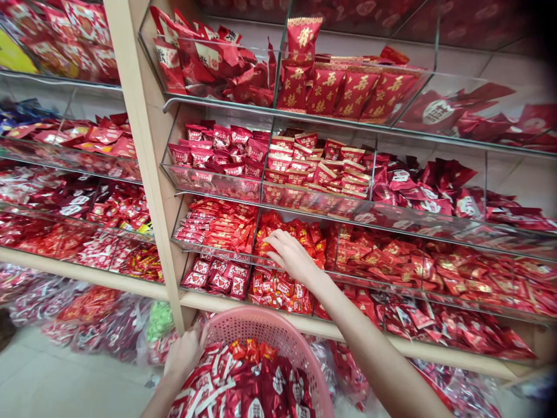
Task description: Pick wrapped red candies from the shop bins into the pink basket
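Note:
A pink plastic basket [311, 354] with a perforated wall sits low in front of me, filled with red wrapped sweets [261, 386] and a few orange-red ones [253, 350] at its far side. My left hand [185, 353] is closed on the basket's left rim. Stretched forward, my right hand [290, 254] hovers at a shelf compartment of small red and orange wrapped sweets [311, 232]. Its fingers extend over the clear front panel with slight gaps between them, and I see nothing held in them. The fingertips may touch the sweets; I cannot tell.
Tiered shelves with clear dividers [262, 174] hold red packets [337, 90] and sweets. A wooden post [141, 145] separates the left shelves. Plastic bags of sweets [93, 316] lie on the pale tiled floor [47, 371], some beneath the bottom wooden ledge [418, 348].

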Action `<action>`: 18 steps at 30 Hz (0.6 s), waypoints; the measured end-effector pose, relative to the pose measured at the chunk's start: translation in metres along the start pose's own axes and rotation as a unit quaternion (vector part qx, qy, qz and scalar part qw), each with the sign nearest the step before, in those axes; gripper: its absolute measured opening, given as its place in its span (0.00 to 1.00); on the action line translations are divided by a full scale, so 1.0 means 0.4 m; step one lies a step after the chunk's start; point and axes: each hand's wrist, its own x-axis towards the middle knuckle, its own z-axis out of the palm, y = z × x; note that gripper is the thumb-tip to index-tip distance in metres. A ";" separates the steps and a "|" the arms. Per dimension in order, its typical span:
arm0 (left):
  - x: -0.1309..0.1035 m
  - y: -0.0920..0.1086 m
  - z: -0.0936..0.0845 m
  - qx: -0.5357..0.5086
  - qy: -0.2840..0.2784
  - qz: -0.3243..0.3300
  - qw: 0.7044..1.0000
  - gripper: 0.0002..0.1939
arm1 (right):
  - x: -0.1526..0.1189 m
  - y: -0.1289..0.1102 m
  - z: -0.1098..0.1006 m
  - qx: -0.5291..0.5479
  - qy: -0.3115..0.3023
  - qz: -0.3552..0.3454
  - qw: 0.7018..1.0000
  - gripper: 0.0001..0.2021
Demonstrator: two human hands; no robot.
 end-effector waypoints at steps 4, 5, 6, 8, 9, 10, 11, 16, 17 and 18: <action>-0.004 0.005 -0.011 0.008 -0.009 0.001 1.000 0.22 | -0.081 -0.077 -0.010 0.143 0.037 0.025 0.989 0.14; -0.005 0.005 -0.012 0.007 -0.012 0.000 1.000 0.22 | -0.106 -0.093 0.010 0.183 0.026 0.034 0.982 0.14; -0.005 0.006 -0.013 0.006 -0.015 0.000 1.000 0.22 | -0.131 -0.105 0.041 0.219 0.007 0.046 0.975 0.14; -0.005 0.006 -0.014 0.003 -0.017 0.000 1.000 0.21 | -0.185 -0.114 0.131 0.274 -0.049 0.082 0.957 0.13; -0.006 0.006 -0.013 0.001 -0.015 0.000 1.000 0.21 | -0.212 -0.113 0.186 0.289 -0.081 0.103 0.948 0.12; -0.006 0.006 -0.012 -0.002 -0.012 -0.001 1.000 0.22 | -0.238 -0.108 0.244 0.293 -0.109 0.127 0.941 0.12; -0.006 0.005 -0.010 -0.004 -0.008 -0.003 1.000 0.22 | -0.262 -0.102 0.303 0.284 -0.138 0.144 0.938 0.12; -0.003 -0.002 0.002 -0.004 0.016 0.004 1.000 0.24 | -0.338 -0.080 0.507 0.237 -0.266 0.240 0.903 0.13; -0.002 -0.003 0.004 -0.004 0.017 0.003 1.000 0.24 | -0.343 -0.079 0.525 0.229 -0.284 0.252 0.896 0.13; -0.001 -0.003 0.006 -0.004 0.016 0.001 1.000 0.24 | -0.344 -0.079 0.537 0.223 -0.298 0.260 0.891 0.12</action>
